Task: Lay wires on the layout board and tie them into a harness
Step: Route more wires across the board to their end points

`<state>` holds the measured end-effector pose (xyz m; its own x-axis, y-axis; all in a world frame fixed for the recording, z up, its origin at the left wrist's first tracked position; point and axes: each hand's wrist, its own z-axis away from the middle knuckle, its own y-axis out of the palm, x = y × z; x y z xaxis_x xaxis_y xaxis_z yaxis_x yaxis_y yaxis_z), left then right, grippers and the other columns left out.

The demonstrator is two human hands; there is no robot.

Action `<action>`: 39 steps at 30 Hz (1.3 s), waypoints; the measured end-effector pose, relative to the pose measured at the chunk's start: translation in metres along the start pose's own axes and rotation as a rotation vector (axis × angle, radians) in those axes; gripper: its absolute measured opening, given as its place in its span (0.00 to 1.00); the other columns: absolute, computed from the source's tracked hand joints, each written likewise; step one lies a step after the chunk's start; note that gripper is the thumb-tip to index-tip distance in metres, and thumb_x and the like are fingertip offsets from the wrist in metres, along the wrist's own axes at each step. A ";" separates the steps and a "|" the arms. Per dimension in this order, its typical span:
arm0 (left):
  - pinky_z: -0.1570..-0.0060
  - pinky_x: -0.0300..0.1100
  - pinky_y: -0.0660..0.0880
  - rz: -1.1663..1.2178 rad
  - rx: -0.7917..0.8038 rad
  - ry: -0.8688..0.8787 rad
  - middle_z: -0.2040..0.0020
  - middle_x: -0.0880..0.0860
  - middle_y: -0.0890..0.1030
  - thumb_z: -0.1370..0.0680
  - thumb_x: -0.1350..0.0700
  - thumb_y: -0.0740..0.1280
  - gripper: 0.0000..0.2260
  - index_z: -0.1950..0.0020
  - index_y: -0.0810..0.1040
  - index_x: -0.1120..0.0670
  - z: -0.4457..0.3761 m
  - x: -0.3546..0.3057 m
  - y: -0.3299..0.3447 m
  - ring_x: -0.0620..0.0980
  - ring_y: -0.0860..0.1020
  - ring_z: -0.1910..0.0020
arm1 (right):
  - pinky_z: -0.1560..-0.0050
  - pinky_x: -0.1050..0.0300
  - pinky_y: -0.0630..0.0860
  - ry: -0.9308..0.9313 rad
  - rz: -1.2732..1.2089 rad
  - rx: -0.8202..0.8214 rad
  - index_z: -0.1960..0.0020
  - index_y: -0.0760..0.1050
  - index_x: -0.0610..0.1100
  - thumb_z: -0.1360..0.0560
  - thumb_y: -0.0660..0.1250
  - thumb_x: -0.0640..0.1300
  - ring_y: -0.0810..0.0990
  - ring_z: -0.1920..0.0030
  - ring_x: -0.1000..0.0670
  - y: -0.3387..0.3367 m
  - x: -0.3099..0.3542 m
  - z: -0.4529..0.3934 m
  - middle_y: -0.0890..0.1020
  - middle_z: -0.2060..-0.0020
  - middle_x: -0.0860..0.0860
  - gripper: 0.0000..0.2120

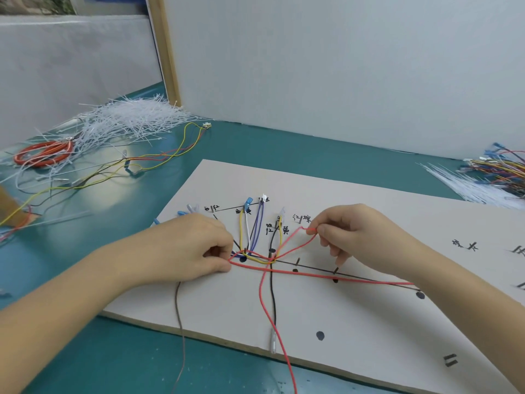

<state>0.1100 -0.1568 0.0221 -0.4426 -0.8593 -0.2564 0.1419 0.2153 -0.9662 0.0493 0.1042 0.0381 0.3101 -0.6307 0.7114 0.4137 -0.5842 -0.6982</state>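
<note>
A white layout board (369,322) with black drawn lines, dots and handwritten labels lies on the teal table. Yellow, white, purple and black wires (250,231) run from connectors at its top down to a junction. My left hand (193,248) pinches the wire bundle at that junction, where a red wire (312,275) bends. My right hand (360,237) pinches a folded loop of the same red wire above the board. The red wire also trails off the board's near edge. A brown wire (179,314) hangs down from under my left hand.
A heap of white cable ties (133,120) and a coil of orange wire (42,153) lie at the back left, with loose wires (113,172) beside them. More cable ties (466,183) and coloured wires (500,169) sit at the right. A white wall panel (341,66) stands behind.
</note>
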 end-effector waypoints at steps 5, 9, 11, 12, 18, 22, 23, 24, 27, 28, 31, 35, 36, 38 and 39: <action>0.60 0.29 0.62 -0.068 -0.040 -0.038 0.67 0.40 0.70 0.25 0.49 0.66 0.10 0.65 0.70 0.45 -0.013 -0.005 0.004 0.35 0.68 0.64 | 0.67 0.64 0.77 -0.039 0.084 -0.058 0.58 0.77 0.49 0.23 0.60 0.40 0.77 0.73 0.57 0.002 0.006 -0.026 0.78 0.68 0.56 0.10; 0.61 0.27 0.63 -0.072 -0.079 -0.054 0.65 0.41 0.71 0.25 0.50 0.66 0.07 0.62 0.74 0.49 -0.010 -0.004 0.007 0.34 0.68 0.64 | 0.70 0.70 0.72 -0.068 0.156 -0.046 0.56 0.75 0.49 0.22 0.59 0.39 0.76 0.73 0.55 0.014 0.008 -0.041 0.78 0.66 0.54 0.09; 0.61 0.27 0.63 -0.080 -0.084 -0.065 0.64 0.42 0.71 0.24 0.49 0.65 0.07 0.58 0.75 0.51 -0.007 -0.004 0.008 0.33 0.67 0.65 | 0.71 0.71 0.70 -0.087 0.164 -0.054 0.56 0.75 0.49 0.22 0.59 0.40 0.77 0.73 0.54 0.017 0.009 -0.046 0.77 0.66 0.55 0.08; 0.62 0.27 0.63 -0.081 -0.081 -0.067 0.65 0.42 0.71 0.24 0.49 0.64 0.06 0.58 0.74 0.50 -0.006 -0.003 0.008 0.32 0.68 0.65 | 0.71 0.71 0.70 -0.095 0.166 -0.057 0.56 0.75 0.49 0.22 0.60 0.40 0.77 0.73 0.54 0.018 0.010 -0.048 0.77 0.66 0.56 0.08; 0.62 0.28 0.64 -0.081 -0.064 -0.068 0.65 0.42 0.71 0.23 0.51 0.62 0.06 0.57 0.74 0.51 0.001 -0.001 0.006 0.33 0.69 0.64 | 0.67 0.62 0.73 -0.134 0.221 -0.069 0.56 0.72 0.49 0.24 0.66 0.43 0.74 0.69 0.57 0.020 0.010 -0.054 0.77 0.65 0.59 0.04; 0.59 0.31 0.67 -0.032 -0.048 -0.066 0.64 0.42 0.73 0.24 0.54 0.64 0.04 0.57 0.76 0.51 0.008 0.004 0.001 0.37 0.71 0.63 | 0.61 0.59 0.72 -0.159 0.328 -0.088 0.56 0.76 0.48 0.26 0.69 0.45 0.74 0.64 0.55 0.024 0.015 -0.056 0.81 0.60 0.53 0.02; 0.59 0.31 0.67 -0.017 -0.047 -0.065 0.64 0.42 0.73 0.24 0.54 0.64 0.03 0.57 0.76 0.50 0.010 0.005 0.000 0.38 0.71 0.63 | 0.59 0.57 0.73 -0.165 0.351 -0.100 0.56 0.77 0.48 0.27 0.69 0.45 0.75 0.62 0.52 0.025 0.016 -0.056 0.82 0.59 0.53 0.01; 0.59 0.31 0.67 0.000 -0.047 -0.061 0.64 0.41 0.74 0.24 0.55 0.65 0.03 0.57 0.76 0.48 0.011 0.005 -0.001 0.39 0.72 0.62 | 0.57 0.56 0.74 -0.176 0.377 -0.112 0.57 0.79 0.47 0.27 0.70 0.44 0.75 0.60 0.51 0.025 0.018 -0.056 0.82 0.58 0.52 0.01; 0.59 0.29 0.67 0.042 -0.058 -0.050 0.63 0.40 0.74 0.24 0.56 0.66 0.08 0.59 0.74 0.43 0.016 0.005 -0.002 0.39 0.73 0.61 | 0.54 0.56 0.72 -0.218 0.459 -0.102 0.55 0.81 0.44 0.27 0.69 0.43 0.75 0.55 0.49 0.024 0.023 -0.058 0.79 0.54 0.49 0.03; 0.58 0.28 0.67 0.052 -0.070 -0.044 0.62 0.39 0.75 0.25 0.56 0.66 0.09 0.60 0.74 0.42 0.018 0.006 -0.002 0.38 0.73 0.60 | 0.53 0.56 0.72 -0.229 0.483 -0.073 0.53 0.82 0.44 0.26 0.68 0.41 0.76 0.54 0.48 0.024 0.025 -0.059 0.79 0.53 0.48 0.05; 0.55 0.25 0.66 0.087 -0.119 -0.005 0.60 0.36 0.75 0.24 0.59 0.67 0.06 0.55 0.80 0.47 0.023 0.010 -0.001 0.34 0.73 0.56 | 0.48 0.56 0.71 -0.281 0.566 0.003 0.47 0.82 0.45 0.24 0.63 0.36 0.76 0.49 0.48 0.025 0.029 -0.056 0.79 0.48 0.48 0.11; 0.52 0.31 0.69 0.136 -0.131 -0.009 0.57 0.37 0.77 0.26 0.53 0.62 0.09 0.53 0.81 0.49 0.033 0.016 -0.002 0.36 0.74 0.54 | 0.50 0.54 0.73 -0.324 0.669 0.040 0.46 0.81 0.45 0.26 0.59 0.32 0.76 0.49 0.46 0.031 0.034 -0.048 0.74 0.45 0.49 0.17; 0.52 0.31 0.69 0.149 -0.130 -0.006 0.57 0.37 0.77 0.26 0.51 0.61 0.10 0.52 0.81 0.48 0.036 0.018 -0.002 0.36 0.74 0.54 | 0.51 0.53 0.74 -0.325 0.691 0.048 0.46 0.81 0.44 0.26 0.58 0.32 0.76 0.50 0.44 0.032 0.036 -0.046 0.73 0.45 0.49 0.17; 0.52 0.30 0.69 0.168 -0.126 0.004 0.56 0.37 0.78 0.26 0.48 0.60 0.11 0.51 0.81 0.47 0.042 0.020 -0.002 0.36 0.74 0.53 | 0.53 0.52 0.75 -0.324 0.702 0.064 0.47 0.80 0.43 0.26 0.57 0.34 0.76 0.53 0.44 0.033 0.039 -0.042 0.72 0.45 0.49 0.15; 0.51 0.30 0.69 0.168 -0.123 0.004 0.56 0.37 0.77 0.26 0.49 0.60 0.11 0.51 0.81 0.47 0.043 0.021 -0.001 0.35 0.74 0.52 | 0.54 0.53 0.74 -0.321 0.694 0.068 0.48 0.80 0.43 0.26 0.57 0.36 0.76 0.54 0.44 0.033 0.040 -0.040 0.71 0.45 0.49 0.15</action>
<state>0.1387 -0.1950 0.0192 -0.4255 -0.8045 -0.4144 0.1055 0.4108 -0.9056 0.0409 0.0393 0.0407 0.7473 -0.6558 0.1074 0.0823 -0.0691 -0.9942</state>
